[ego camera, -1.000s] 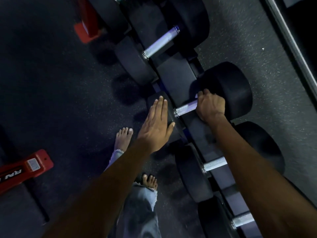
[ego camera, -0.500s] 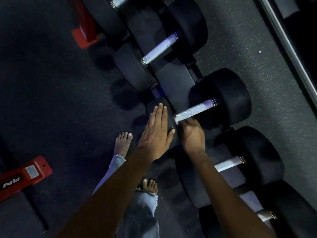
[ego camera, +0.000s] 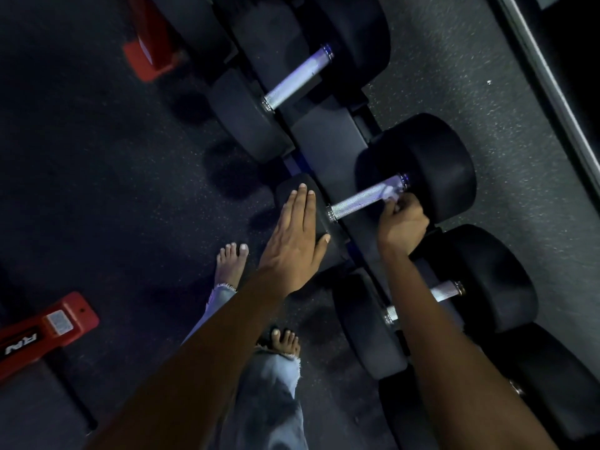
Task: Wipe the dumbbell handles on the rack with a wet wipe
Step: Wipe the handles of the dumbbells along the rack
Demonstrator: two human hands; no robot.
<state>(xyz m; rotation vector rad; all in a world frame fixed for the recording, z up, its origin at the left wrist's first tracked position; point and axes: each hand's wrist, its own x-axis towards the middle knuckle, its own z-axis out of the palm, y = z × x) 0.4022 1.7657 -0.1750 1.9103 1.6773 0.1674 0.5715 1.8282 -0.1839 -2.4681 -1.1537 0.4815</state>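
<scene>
Left hand (ego camera: 297, 237) flat, fingers straight, bracing near head of middle dumbbell (ego camera: 418, 167) on rack (ego camera: 328, 144); right hand (ego camera: 402, 222) pinching wet wipe (ego camera: 389, 193) against far end of handle (ego camera: 363, 198); risks: thin wipe slipping off knurling, near end missed.

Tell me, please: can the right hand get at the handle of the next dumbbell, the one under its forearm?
Probably yes. The right hand holds the wipe on the middle dumbbell's handle; the next handle lies just below, partly covered only by the hand's own forearm. Nothing else blocks it.
</scene>
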